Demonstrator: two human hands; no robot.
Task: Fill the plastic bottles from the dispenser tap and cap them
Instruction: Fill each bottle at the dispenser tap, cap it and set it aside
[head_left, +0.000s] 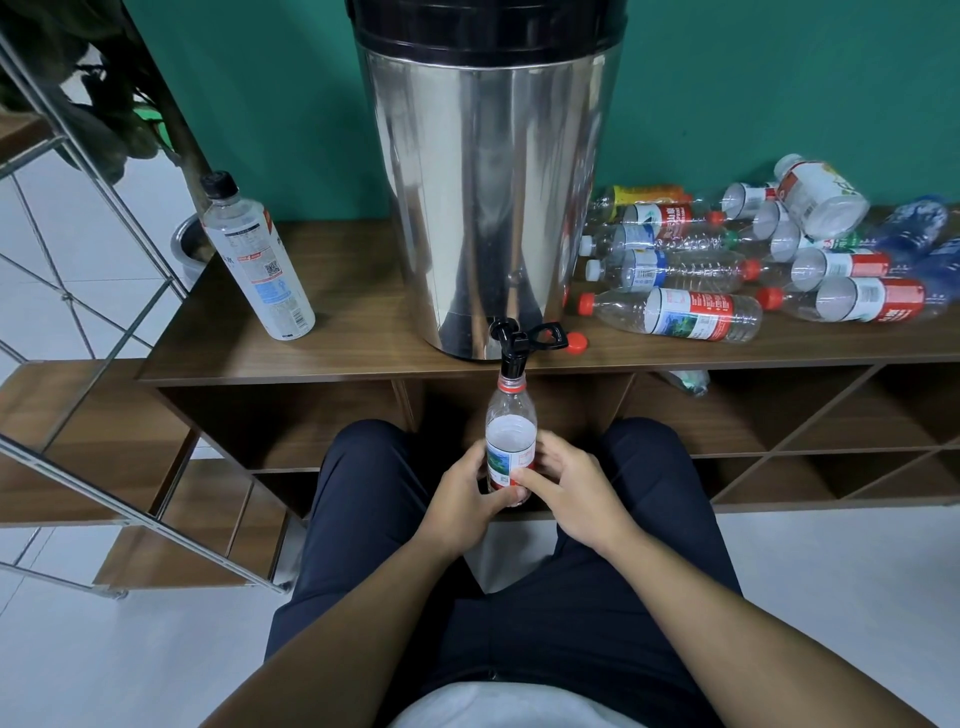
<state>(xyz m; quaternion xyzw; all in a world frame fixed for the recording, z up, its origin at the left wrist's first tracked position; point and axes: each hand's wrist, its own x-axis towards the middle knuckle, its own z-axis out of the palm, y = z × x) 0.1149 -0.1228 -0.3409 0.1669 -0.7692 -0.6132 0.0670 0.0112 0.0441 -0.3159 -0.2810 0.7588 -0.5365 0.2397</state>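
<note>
A tall steel dispenser (488, 197) stands on the wooden shelf top (353, 343), its black tap (514, 345) jutting over the front edge. Right under the tap I hold an upright clear plastic bottle (510, 421) with a red neck ring and no cap, its mouth touching the spout. My left hand (462, 493) grips its lower body from the left, and my right hand (566, 488) grips it from the right. The bottle looks mostly filled with water. A loose red cap (576, 343) lies on the shelf just right of the tap.
A capped clear bottle (254, 254) with a black cap stands left of the dispenser. Several empty bottles (727, 270) lie piled on the right of the shelf. A metal rack (78, 312) stands at the left. My knees sit close to the open shelf compartments.
</note>
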